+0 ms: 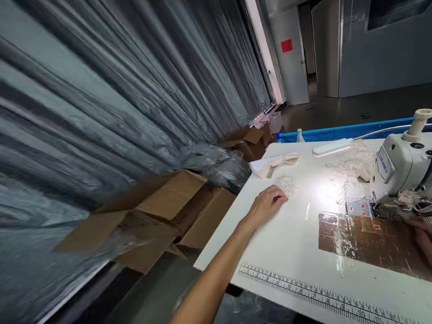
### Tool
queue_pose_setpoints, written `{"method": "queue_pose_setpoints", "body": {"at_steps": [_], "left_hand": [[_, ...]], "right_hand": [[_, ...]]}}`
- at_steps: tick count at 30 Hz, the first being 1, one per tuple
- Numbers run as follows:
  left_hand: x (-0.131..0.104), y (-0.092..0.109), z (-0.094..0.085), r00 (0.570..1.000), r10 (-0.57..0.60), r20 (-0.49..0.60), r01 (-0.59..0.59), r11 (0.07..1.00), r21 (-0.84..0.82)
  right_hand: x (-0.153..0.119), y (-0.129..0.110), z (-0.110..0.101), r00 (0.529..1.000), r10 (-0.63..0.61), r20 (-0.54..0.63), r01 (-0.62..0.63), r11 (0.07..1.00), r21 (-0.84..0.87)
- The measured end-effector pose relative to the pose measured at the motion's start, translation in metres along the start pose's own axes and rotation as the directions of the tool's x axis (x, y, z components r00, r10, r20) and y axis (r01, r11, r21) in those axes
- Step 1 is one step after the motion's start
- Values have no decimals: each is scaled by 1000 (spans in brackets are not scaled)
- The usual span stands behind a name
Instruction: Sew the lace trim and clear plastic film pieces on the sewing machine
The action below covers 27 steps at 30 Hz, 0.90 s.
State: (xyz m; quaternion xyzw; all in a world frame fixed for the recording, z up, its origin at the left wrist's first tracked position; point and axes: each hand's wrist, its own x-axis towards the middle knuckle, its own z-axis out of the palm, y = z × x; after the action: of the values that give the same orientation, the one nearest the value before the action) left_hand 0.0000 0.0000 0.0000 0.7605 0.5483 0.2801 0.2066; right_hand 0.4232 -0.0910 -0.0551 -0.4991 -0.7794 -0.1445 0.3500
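Near the worktop's [283, 243] left edge, the left hand [269, 202] bends its fingers close together at the near rim of the round lace piece [286, 183]; whether they pinch, I cannot tell. Handling it gently by that rim should spare the mesh. Well in from that edge, below the sewing machine [398, 164], the right hand [423, 236] is partly out of view, finger state unclear.

White across the tabletop [286, 243], with black markings for the ruler scale [300, 291] along the near edge. Cream openwork on the lace piece [287, 183] and, farther right, on the lace cloth [357, 159]. White with blue lettering [384, 163] on the sewing machine [401, 157]; glossy brown on the sheet [367, 245] at near right. Streaky silver-grey for the curtain [118, 90] at left.
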Motion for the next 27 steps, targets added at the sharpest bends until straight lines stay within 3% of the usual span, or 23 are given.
{"method": "queue_pose_setpoints", "body": {"at_steps": [5, 8, 9, 11, 13, 14, 16, 19, 20, 22, 23, 24, 27], "left_hand": [[1, 9, -10, 970, -35, -239, 9, 994, -109], [-13, 28, -24, 974, -30, -226, -37, 957, -287], [-19, 35, -29, 989, -16, -150, -36, 942, -334], [-33, 49, -33, 989, 38, 142, 20, 922, -387], [-44, 58, -31, 895, 72, 441, 100, 929, -356], [-48, 61, -28, 846, 67, 529, 124, 940, -318], [-50, 62, -21, 815, 36, 579, 143, 955, -260], [-40, 51, -12, 882, -17, 471, 162, 949, -270], [-33, 45, -10, 922, -52, 384, 165, 949, -268], [-17, 27, -8, 983, -160, 92, 177, 960, -218], [-8, 18, -7, 970, -232, -72, 216, 960, -178], [0, 9, -6, 929, -301, -217, 272, 950, -152], [19, -13, 0, 894, -329, -306, 298, 944, -144]], "right_hand": [[-1, 2, 1, 1000, 16, -3, -16, 1000, 18], [-4, 2, 2, 999, 45, 16, -46, 999, 30], [-5, 2, 3, 998, 56, 16, -57, 998, 36], [-6, 1, 3, 997, 77, 16, -77, 996, 50], [-6, 0, 2, 996, 81, 29, -83, 995, 64], [-6, 0, 2, 996, 82, 36, -84, 994, 66], [-7, 0, 2, 994, 90, 54, -92, 994, 51], [-7, 0, 0, 992, 102, 79, -102, 995, -3], [-7, -1, -1, 991, 101, 87, -100, 995, -15], [-5, -2, -3, 992, 89, 94, -88, 996, -18], [-4, -3, -4, 992, 84, 91, -83, 996, -14], [-3, -4, -5, 993, 80, 89, -80, 997, -6], [2, -7, -7, 992, 87, 89, -89, 996, 14]]}}
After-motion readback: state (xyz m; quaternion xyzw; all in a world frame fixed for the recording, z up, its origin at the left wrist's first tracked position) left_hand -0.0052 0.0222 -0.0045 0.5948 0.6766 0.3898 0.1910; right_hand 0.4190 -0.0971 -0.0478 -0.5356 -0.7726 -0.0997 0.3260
